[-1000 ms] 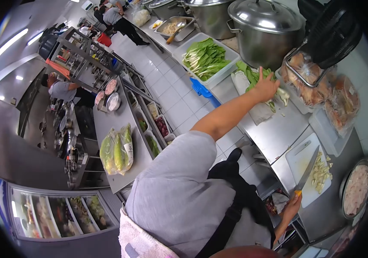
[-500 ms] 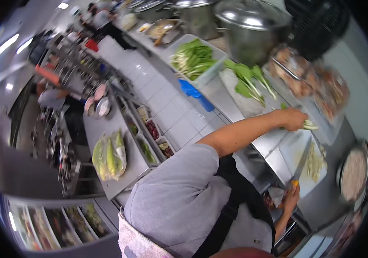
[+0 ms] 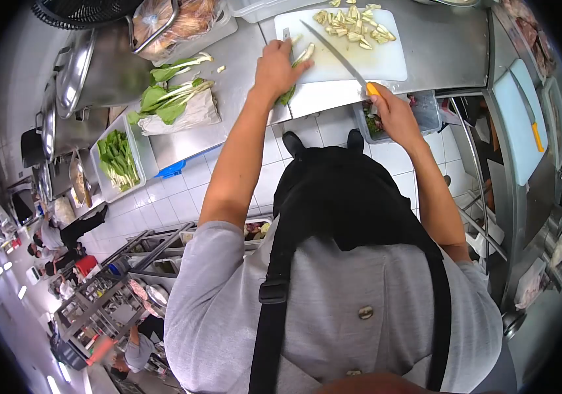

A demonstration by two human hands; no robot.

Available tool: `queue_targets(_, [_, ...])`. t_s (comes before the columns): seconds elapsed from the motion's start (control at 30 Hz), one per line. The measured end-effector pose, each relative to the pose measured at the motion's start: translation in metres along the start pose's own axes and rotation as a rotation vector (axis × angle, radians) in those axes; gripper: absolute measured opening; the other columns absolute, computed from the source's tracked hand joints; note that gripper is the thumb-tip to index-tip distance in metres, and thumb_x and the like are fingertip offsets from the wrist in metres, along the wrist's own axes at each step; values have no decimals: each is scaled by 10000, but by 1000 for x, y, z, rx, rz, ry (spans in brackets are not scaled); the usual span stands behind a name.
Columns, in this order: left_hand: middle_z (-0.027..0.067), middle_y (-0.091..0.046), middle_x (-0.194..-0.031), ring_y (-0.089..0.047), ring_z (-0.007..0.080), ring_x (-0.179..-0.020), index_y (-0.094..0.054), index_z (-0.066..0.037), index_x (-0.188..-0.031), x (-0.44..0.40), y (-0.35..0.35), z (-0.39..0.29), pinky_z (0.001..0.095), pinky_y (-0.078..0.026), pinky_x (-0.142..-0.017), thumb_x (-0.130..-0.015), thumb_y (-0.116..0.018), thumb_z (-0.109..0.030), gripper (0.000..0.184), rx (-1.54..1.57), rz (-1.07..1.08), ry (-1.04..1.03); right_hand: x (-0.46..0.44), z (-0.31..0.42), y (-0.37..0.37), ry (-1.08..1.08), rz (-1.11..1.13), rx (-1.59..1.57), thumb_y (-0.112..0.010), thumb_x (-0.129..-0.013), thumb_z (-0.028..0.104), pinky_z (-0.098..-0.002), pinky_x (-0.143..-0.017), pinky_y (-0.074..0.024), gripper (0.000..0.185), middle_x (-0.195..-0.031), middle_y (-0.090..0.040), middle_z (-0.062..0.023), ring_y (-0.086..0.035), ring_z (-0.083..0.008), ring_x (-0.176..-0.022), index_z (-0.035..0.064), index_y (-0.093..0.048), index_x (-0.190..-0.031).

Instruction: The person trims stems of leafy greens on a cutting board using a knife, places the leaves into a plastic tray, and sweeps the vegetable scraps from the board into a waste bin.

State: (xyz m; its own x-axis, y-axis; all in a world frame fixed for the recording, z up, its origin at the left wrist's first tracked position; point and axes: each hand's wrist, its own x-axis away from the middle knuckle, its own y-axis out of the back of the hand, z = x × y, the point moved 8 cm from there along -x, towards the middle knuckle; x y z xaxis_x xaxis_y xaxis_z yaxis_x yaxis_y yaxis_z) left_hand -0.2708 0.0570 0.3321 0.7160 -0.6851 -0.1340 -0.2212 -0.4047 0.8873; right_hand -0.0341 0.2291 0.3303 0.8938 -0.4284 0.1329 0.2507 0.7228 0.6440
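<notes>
My left hand (image 3: pixel 278 71) is at the left edge of a white cutting board (image 3: pixel 382 62), its fingers closed round a bok choy (image 3: pixel 305 54). The white stem points onto the board, and a green leaf shows below my palm. My right hand (image 3: pixel 394 115) grips the yellow-orange handle of a long knife (image 3: pixel 338 58). The blade lies slantwise over the board, its tip toward the upper left, apart from my left hand. Chopped pale stem pieces (image 3: pixel 353 27) are scattered across the board's far side.
More bok choy (image 3: pixel 169 104) lies on a cloth to the left, by a plastic tub of greens (image 3: pixel 118 161). Beyond are a bagged food item (image 3: pixel 176 26) and large lidded pots (image 3: pixel 74 72). Below the counter edge is a scrap bin (image 3: pixel 428 113). A second knife (image 3: pixel 527 105) rests on a board at right.
The view has swung round to face the cutting board. My left hand has brought the bok choy from beside the board to its left edge. My right hand still holds the knife.
</notes>
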Motion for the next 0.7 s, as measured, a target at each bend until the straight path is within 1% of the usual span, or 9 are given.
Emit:
queue_targets(0.03, [229,-656,-1157,-626,393,-1101,-636,4,-1317,6,-3,-2,459,-512,-966,-871,-771,-295,553,52,25,-17,4,5,2,8,-20,-7,-513,-1074,332,-383,-857,-534,438,-1016,-727,-196,-699,-281,-857,82,-574,-1428])
queue_targets(0.07, [222,-656,-1179,-628,383,-1113,-638,-4,-1317,11,-9,-4,453,-516,-968,-852,-789,-263,554,106,49,-31,7,8,2,-23,10,-20,-507,-1076,328,-413,-880,-527,432,-1056,-718,-225,-686,-343,-933,69,-576,-1414])
queue_targets(0.1, [202,-675,-1158,-646,381,-1077,-671,3,-1262,14,-14,-2,451,-533,-935,-782,-845,-201,549,130,-60,-62,9,20,7,-53,40,-33,-500,-1078,324,-444,-903,-519,427,-1096,-708,-254,-672,-405,-1010,56,-579,-1400])
queue_targets(0.13, [201,-676,-1146,-650,383,-1061,-677,2,-1252,15,-10,-2,453,-538,-922,-780,-847,-216,547,124,-97,-43,10,27,10,-88,70,-46,-493,-1080,320,-475,-926,-511,423,-1136,-699,-283,-658,-467,-1087,42,-581,-1386])
queue_targets(0.2, [198,-678,-1122,-659,385,-1029,-690,0,-1232,20,-2,-5,456,-547,-897,-775,-853,-245,543,116,-159,-1,12,32,9,-76,101,-64,-492,-1082,313,-478,-911,-513,417,-1114,-702,-284,-663,-467,-1068,50,-579,-1393])
queue_targets(0.4, [196,-665,-1026,-670,381,-948,-749,-32,-1141,28,1,-1,457,-557,-850,-743,-874,-283,487,98,-103,90,21,39,-5,-84,150,-9,-488,-1085,298,-493,-878,-514,402,-1055,-707,-286,-667,-474,-1015,68,-575,-1403])
queue_targets(0.53, [200,-684,-993,-673,369,-900,-763,-8,-1145,29,-9,2,441,-547,-842,-752,-875,-305,504,125,-58,132,22,43,-9,-96,159,116,-488,-1084,295,-522,-865,-510,397,-1035,-705,-290,-667,-479,-995,78,-570,-1405])
queue_targets(0.6, [200,-684,-981,-672,370,-877,-769,-7,-1129,29,-16,5,443,-545,-839,-751,-875,-304,492,143,-46,138,17,47,-14,-34,114,187,-489,-1081,294,-539,-856,-507,393,-1025,-703,-295,-667,-484,-985,85,-568,-1404])
queue_targets(0.7, [215,-650,-1036,-658,388,-958,-761,-17,-1065,28,-21,9,464,-557,-833,-755,-866,-276,417,137,-25,147,-1,40,-39,-12,142,150,-492,-1076,306,-548,-862,-506,395,-1059,-698,-295,-660,-489,-1004,93,-567,-1400])
